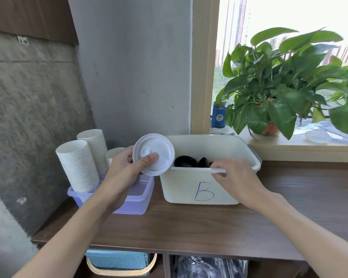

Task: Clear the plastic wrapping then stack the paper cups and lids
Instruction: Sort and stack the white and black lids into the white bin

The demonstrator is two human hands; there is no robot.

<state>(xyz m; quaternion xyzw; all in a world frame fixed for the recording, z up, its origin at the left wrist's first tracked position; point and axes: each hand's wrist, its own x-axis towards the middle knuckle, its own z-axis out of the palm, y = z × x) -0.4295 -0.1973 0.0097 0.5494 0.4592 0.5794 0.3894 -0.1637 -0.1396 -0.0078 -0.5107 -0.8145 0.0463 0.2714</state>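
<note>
**Cups:** three stacks of white paper cups [76, 165], nested with mouths up and ribbed by their rolled rims. Each long axis is near upright, with the tops leaning a little left. The third stack is mostly hidden behind the left hand. All stand in one tub [133, 201] of translucent purple plastic, rectangular, at the left end of the counter.

**Left hand** [125, 165]: holds one lid [154, 154], thumb pressed on its face and fingers curled behind.

**Lid:** a single round, white, thin plastic disc with a raised rim and embossed centre. It is tipped nearly upright, face toward the camera, in the air over the gap between tub and bin.

**Bin** [199, 187]: one white plastic bin, rounded-rectangular, with a blue "B" written on its near wall. It stands just right of the tub.

**Black lids** [186, 161]: at least two, glossy and round, lying inside the bin.

**Right hand** [233, 173]: fingers are curled round a thin white edge [217, 170] at the bin's near rim. Whether this is the rim or a separate lid cannot be told.

**Counter** [189, 227]: dark wood grain.

**Below the counter:** one blue woven basket [117, 259] on the left and crumpled clear plastic [209, 265] in the right compartment.

**Sill:** one blue box [219, 117], one leafy plant [279, 87] and clear discs [317, 136], too blurred to count.
</note>
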